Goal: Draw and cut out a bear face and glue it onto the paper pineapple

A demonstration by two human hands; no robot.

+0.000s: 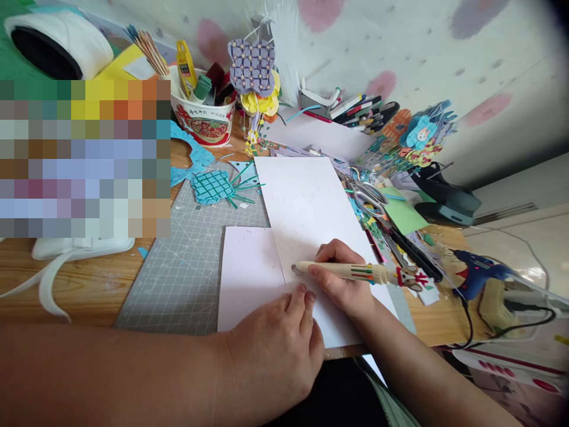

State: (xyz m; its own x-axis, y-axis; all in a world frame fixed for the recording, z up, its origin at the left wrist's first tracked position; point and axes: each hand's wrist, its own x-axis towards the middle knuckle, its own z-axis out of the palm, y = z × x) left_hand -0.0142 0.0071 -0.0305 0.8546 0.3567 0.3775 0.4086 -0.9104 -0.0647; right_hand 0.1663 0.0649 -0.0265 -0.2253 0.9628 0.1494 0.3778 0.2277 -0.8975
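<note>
One grey gridded mat [178,279] underlies the white rectangular paper sheet [306,204], which could skew if the left hand [280,332] (fingers together on it) lifts; the right hand [341,292], fingers clamped on a cream plastic pen [344,271], might smear the small mark [297,271].

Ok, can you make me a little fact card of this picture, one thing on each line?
Right hand: holds a cream pen, tip at the paper
Left hand: lies over the lower part of the paper
White paper: small dark mark near the pen tip
Underneath: grey cutting mat with grid lines
Far side: paper tub with pens and tools
Right side: blue glue gun
</note>
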